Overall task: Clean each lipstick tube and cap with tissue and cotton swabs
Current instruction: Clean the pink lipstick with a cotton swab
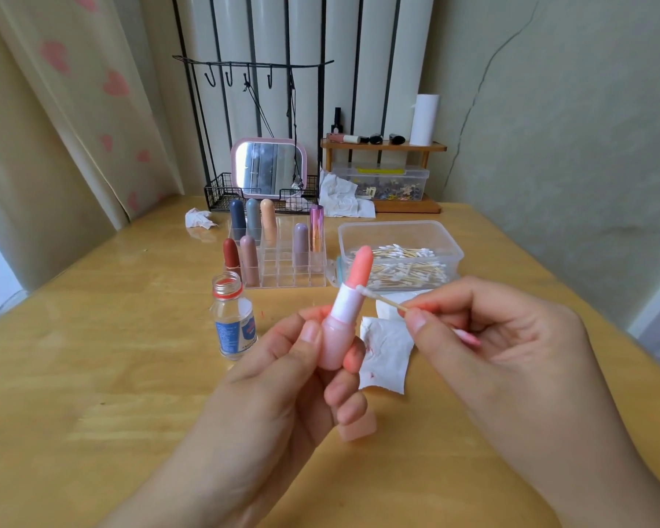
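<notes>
Swabbing an uncapped lipstick tube (339, 329) above the bench (92, 356).
Left hand (282, 379) gripping the pink tube upright; right hand (484, 337) pinching a cotton swab (382, 299), tip touching the tube's white collar. Behind the tube: stained tissue (387, 356), open bottle (232, 318), swab box (401, 257), clear organizer (282, 261) holding capped lipsticks.

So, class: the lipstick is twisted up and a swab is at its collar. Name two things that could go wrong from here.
1. The cotton swab pinched by the right hand touches the white collar just below the exposed coral bullet of the pink lipstick tube held by the left hand; a slip could gouge it.
2. The uncapped small clear glass bottle stands beside the left hand and might tip.
</notes>
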Available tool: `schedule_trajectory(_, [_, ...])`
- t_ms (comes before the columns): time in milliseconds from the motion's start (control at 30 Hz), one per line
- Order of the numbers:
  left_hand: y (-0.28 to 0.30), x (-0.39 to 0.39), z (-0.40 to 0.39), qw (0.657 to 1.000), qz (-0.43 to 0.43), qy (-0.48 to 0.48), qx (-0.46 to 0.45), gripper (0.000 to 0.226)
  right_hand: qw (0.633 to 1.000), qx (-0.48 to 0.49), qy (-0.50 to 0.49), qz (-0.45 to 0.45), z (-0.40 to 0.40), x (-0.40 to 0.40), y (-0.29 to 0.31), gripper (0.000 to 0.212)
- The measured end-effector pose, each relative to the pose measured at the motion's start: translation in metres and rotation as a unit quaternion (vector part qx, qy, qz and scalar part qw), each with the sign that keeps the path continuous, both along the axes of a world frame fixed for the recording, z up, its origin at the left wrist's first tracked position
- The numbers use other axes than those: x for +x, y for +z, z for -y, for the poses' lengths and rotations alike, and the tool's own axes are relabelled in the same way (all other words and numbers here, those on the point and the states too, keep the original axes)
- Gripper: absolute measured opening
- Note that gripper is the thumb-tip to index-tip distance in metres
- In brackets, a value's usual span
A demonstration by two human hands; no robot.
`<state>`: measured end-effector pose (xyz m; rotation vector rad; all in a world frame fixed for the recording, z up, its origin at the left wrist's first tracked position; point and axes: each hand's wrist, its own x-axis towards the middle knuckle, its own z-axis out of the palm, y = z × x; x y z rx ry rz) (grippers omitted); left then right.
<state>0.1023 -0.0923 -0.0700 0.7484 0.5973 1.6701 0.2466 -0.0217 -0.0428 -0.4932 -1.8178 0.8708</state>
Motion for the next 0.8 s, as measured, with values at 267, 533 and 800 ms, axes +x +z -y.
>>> schedule_trajectory(267, [-0.0031,-0.0025,-0.0026,0.999,0.019,-0.03,0.033,0.008,1.0,-0.029,-0.009,0.007,-0.0004,0.0007,0.0021,0.002])
schedule_trajectory(533, [-0.0012,-0.0032,-0.0008,0.993,0.06,-0.104,0.021,0.058,1.0,-0.011,-0.006,0.019,0.0014,-0.0007,-0.0004,0.002])
schedule_trajectory(800, [-0.0008,-0.0067,0.001,0.998,0.036,-0.055,0.021,0.032,0.999,-0.023,-0.026,-0.004,0.0009,-0.0003,0.0003,0.013])
